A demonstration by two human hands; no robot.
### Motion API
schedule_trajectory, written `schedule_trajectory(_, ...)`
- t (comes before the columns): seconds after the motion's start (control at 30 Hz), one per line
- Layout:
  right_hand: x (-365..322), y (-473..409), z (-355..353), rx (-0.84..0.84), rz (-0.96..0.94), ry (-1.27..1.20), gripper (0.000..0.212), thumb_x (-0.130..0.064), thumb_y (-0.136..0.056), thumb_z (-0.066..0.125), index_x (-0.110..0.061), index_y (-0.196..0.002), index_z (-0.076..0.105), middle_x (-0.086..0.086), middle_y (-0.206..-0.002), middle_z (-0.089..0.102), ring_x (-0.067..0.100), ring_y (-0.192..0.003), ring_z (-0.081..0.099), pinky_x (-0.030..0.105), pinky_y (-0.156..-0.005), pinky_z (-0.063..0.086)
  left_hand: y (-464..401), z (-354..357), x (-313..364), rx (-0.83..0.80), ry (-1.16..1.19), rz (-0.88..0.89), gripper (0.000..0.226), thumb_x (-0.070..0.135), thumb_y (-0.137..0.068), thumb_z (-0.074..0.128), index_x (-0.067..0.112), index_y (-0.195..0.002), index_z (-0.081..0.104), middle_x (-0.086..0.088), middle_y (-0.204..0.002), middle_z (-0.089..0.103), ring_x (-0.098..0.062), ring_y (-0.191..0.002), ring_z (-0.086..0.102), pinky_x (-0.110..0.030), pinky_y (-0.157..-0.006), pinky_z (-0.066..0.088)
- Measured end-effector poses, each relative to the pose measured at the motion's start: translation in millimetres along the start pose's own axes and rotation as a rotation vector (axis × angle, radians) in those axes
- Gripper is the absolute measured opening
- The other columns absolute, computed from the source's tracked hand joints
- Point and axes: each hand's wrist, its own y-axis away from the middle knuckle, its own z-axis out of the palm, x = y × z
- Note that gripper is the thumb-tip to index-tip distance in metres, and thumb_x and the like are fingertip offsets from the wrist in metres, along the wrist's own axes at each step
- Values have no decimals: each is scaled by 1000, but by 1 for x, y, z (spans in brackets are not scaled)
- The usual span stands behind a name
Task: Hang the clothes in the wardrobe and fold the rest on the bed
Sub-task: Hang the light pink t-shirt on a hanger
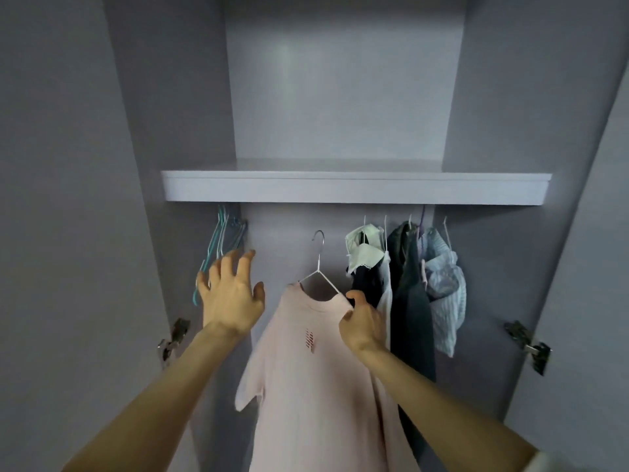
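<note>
pink shirt (316, 386) before open grey wardrobe (340, 97), shelf (354, 189) above.

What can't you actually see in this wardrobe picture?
Head view only:
- The rail: hidden behind the shelf, so where the hanger hook will catch is unseen.
- Pink T-shirt hem: cut off by the bottom edge.
- Dark garment type: too dim.
- Right hand fingertips: buried in the shirt's shoulder.
</note>
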Motion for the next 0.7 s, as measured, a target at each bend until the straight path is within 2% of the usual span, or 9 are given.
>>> schedule_trajectory(0.13, -13, -44, 17, 73, 85, -152, 45, -6, -88, 43, -24, -128, 54, 12, -121, 61, 32, -115, 54, 33, -88, 44, -51, 6, 25, 70, -50, 169, 64, 31, -94, 48, 26, -149, 16, -5, -157, 9, -29, -143, 7, -50, -116, 9)
schedule_trajectory(0.27, -13, -95, 26, 177, 94, -204, 46, -6, -91, 43, -21, -133, 51, 17, -124, 58, 34, -117, 52, 37, -94, 44, -97, 29, 49, 169, -196, 305, 73, 36, -94, 46, 32, -150, -2, -5, -159, -11, -31, -145, -11, -54, -115, 4)
schedule_trajectory(0.5, -10, -181, 75, 269, 46, -93, 45, -6, -89, 45, -11, -134, 42, 18, -121, 49, 34, -120, 43, 40, -88, 47, -145, 92, 55, 258, -336, 372, 93, 53, -91, 41, 33, -136, -38, -6, -148, -39, -34, -137, -32, -59, -113, -2)
schedule_trajectory(0.6, -5, -195, 100, 236, 51, -55, 48, -5, -87, 48, -9, -134, 35, 19, -126, 42, 33, -126, 33, 38, -86, 47, -148, 99, 49, 341, -322, 390, 95, 53, -90, 43, 36, -134, -40, -3, -144, -41, -30, -134, -35, -59, -112, -5)
schedule_trajectory(0.7, -2, -190, 115, 233, 33, -24, 60, -3, -86, 51, -8, -140, 26, 21, -133, 35, 35, -127, 30, 37, -91, 45, -149, 98, 46, 365, -328, 391, 95, 52, -89, 43, 37, -135, -38, -2, -150, -35, -29, -139, -29, -60, -111, -5)
